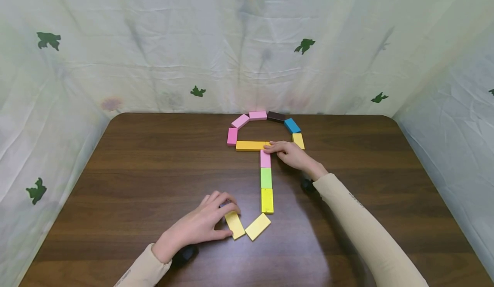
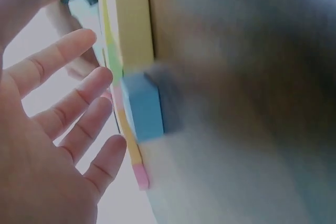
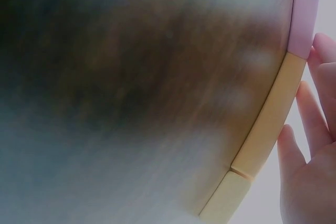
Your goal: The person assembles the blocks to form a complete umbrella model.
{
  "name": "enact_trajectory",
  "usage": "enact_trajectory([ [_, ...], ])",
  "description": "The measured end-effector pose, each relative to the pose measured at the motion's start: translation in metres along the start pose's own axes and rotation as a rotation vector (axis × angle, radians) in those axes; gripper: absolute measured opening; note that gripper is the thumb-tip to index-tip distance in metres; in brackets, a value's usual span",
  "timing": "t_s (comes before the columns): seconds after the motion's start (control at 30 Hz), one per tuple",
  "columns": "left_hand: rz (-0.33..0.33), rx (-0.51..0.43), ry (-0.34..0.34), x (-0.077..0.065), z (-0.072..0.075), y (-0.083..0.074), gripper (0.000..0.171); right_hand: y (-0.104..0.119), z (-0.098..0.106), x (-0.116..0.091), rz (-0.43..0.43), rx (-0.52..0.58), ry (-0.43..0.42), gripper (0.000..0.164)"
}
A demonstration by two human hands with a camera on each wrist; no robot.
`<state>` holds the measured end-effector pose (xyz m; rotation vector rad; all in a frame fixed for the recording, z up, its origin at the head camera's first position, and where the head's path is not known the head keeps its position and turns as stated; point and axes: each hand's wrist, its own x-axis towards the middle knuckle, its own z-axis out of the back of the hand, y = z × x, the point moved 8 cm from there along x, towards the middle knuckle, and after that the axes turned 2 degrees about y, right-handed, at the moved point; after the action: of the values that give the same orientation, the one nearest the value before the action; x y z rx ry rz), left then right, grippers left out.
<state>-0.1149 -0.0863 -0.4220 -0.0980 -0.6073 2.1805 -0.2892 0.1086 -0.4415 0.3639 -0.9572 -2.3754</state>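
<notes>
My left hand [image 1: 210, 218] is over the lower left of the figure, fingers spread and loosely bent, thumb at the near end of a pale yellow block [image 1: 235, 225]. By its fingertips lies a blue block [image 2: 144, 108], mostly hidden under the hand in the head view. A second pale yellow block [image 1: 257, 227] slants beside the first. My right hand [image 1: 291, 154] rests its nearly straight fingertips on the right end of an orange bar [image 1: 250, 146], just above a pink block [image 1: 265, 159]. In the right wrist view its fingers lie along the orange block [image 3: 270, 116].
Green [image 1: 266, 178] and bright yellow [image 1: 267, 200] blocks continue the stem. Above the bar arch a magenta block [image 1: 232, 137], two pink ones, a dark brown block [image 1: 276, 116], a blue block [image 1: 292, 125] and a yellow block [image 1: 298, 141]. A curtain [image 1: 154, 64] hangs behind the wooden table [image 1: 154, 162].
</notes>
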Motion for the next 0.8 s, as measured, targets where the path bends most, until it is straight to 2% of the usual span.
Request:
enact_trajectory([
  [0.13, 0.047, 0.012, -0.031, -0.001, 0.009, 0.012, 0.035, 0.000, 0.000, 0.000, 0.002, 0.001, 0.000, 0.040],
  [0.27, 0.093, 0.027, -0.010, -0.002, 0.013, 0.021, 0.038, -0.001, 0.000, -0.001, -0.002, 0.001, 0.000, 0.040],
  [0.43, 0.127, 0.020, 0.025, -0.003, 0.009, 0.028, 0.038, -0.001, 0.000, 0.000, -0.010, 0.000, 0.003, 0.040],
  [0.6, 0.128, 0.013, 0.026, -0.001, 0.006, 0.030, 0.034, 0.000, 0.000, -0.001, -0.023, 0.000, 0.010, 0.040],
  [0.8, 0.092, 0.019, -0.002, 0.002, 0.006, 0.028, 0.028, 0.000, -0.001, -0.001, -0.034, 0.001, 0.016, 0.040],
])
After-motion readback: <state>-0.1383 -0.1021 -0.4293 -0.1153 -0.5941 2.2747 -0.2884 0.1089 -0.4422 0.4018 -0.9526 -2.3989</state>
